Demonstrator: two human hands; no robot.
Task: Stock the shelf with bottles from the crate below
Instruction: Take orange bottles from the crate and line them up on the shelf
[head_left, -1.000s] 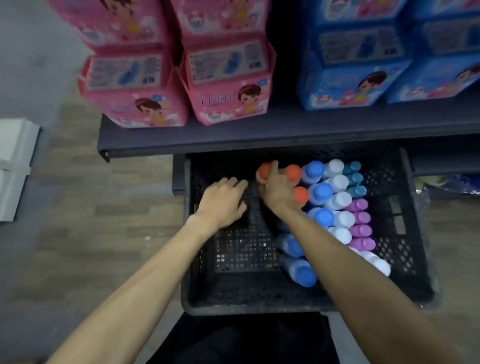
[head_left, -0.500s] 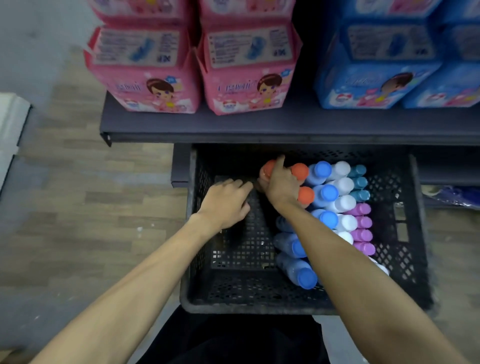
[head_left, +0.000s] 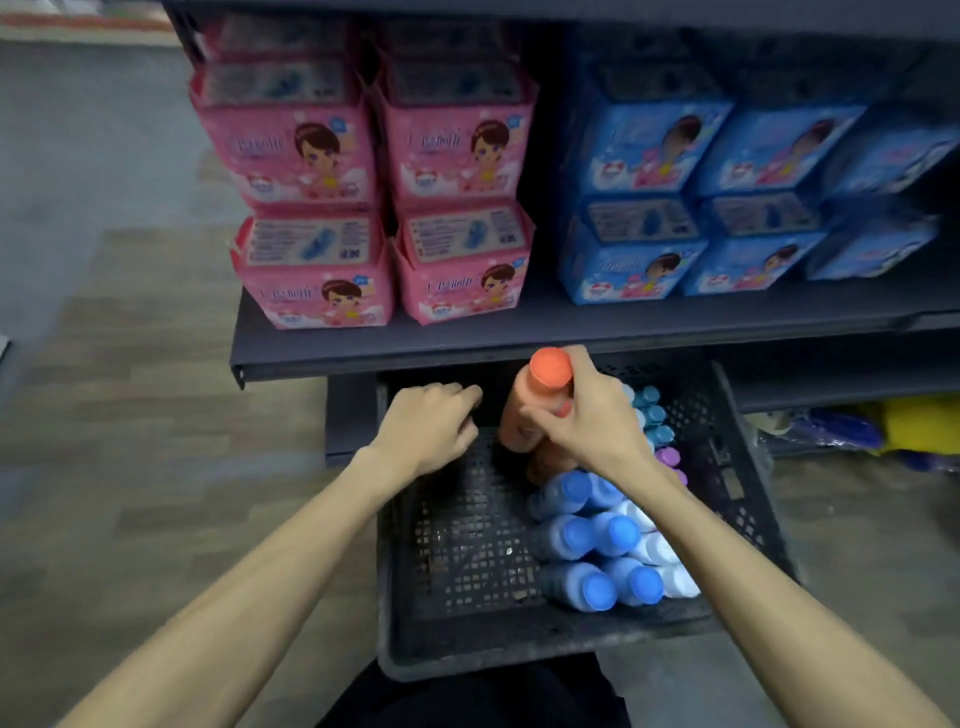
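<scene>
We see the right hand curled round an orange bottle, fingers wrapped about its neck just under the orange cap, holding it upright above the far edge of the black crate, its cap level with the front lip of the dark shelf. A second orange bottle lies partly hidden beneath that hand. The left hand hangs over the far left corner of the crate, fingers loosely curled and holding nothing we can make out. Inside the crate, along its right side, lie rows of bottles: blue-capped ones nearest the middle, white ones next to them, and teal-capped and purple-capped ones against the far right wall. The crate's left half shows bare mesh floor. On the shelf above, pink packs stand stacked toward the left end and blue packs toward the right, with a gap between the two groups.
</scene>
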